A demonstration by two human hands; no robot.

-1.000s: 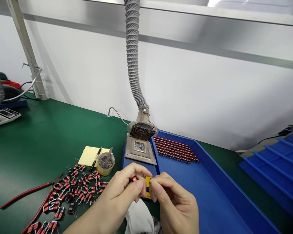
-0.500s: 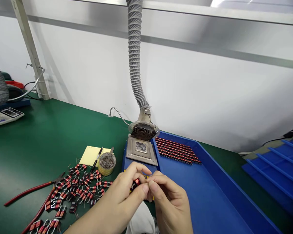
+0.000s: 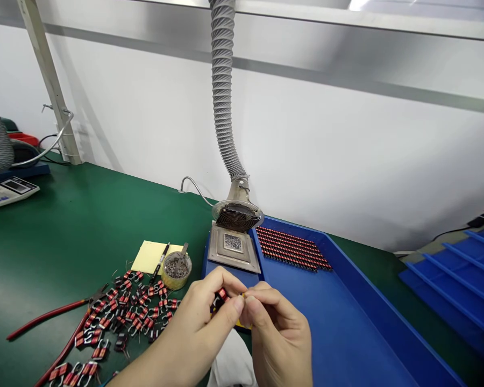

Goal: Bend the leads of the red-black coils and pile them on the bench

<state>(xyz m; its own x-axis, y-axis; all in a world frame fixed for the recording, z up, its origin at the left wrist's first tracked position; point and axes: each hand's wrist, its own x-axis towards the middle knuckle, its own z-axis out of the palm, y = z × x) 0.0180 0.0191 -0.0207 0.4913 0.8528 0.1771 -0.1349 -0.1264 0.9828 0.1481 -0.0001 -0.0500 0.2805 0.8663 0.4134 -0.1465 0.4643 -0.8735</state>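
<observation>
My left hand [image 3: 212, 322] is closed around a small red-and-black coil component [image 3: 221, 295], which shows in part between thumb and curled fingers. Against its fingertips, my right hand [image 3: 280, 328] is closed in a pinch between thumb and forefinger. What the right fingers grip is hidden; it may be the coil's thin leads. Both hands are above the front of the solder pot [image 3: 234, 255], a blue unit with a metal top plate and a square silvery opening. Many similar loose coils [image 3: 135, 312] with wire leads lie heaped on the bench to the left.
Right of the pot, a blue tray [image 3: 326, 322] holds neat rows of coils [image 3: 292, 248]. A fume hose [image 3: 223, 97] hangs over the pot. Red-handled pliers [image 3: 48, 318], a yellow notepad [image 3: 149, 257], a pen [image 3: 159, 262] and a tub of grey bits [image 3: 176, 271] are on the left.
Both hands stay together in nearly the same place. The left fingers have shifted slightly left and curl a little more over the coil component.
</observation>
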